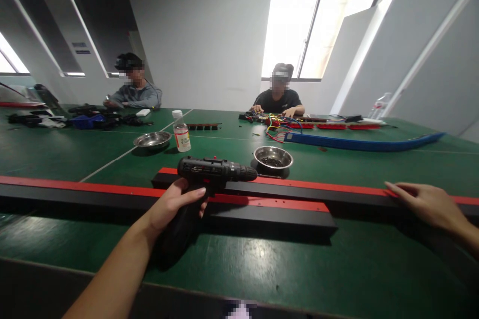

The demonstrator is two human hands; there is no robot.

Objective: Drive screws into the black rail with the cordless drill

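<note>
My left hand point(172, 205) is wrapped around the grip of a black cordless drill point(209, 168), whose chuck points right. Below and behind the drill lie two long bars with red tops and black sides. The nearer bar point(277, 219) ends just right of centre. The farther bar point(318, 192) runs on to the right edge. At the right, my right hand point(430, 204) rests at the farther bar, fingers stretched out and touching its red top; some fingers are hidden. A metal bowl of small dark screws point(273, 158) stands beyond the drill's tip.
Another metal bowl point(152, 140) and a plastic bottle point(181, 132) stand behind the drill. A long blue strip point(359, 142) with coloured wires lies farther back on the green table point(239, 269). Two people sit across the table, one handling wired parts point(273, 119).
</note>
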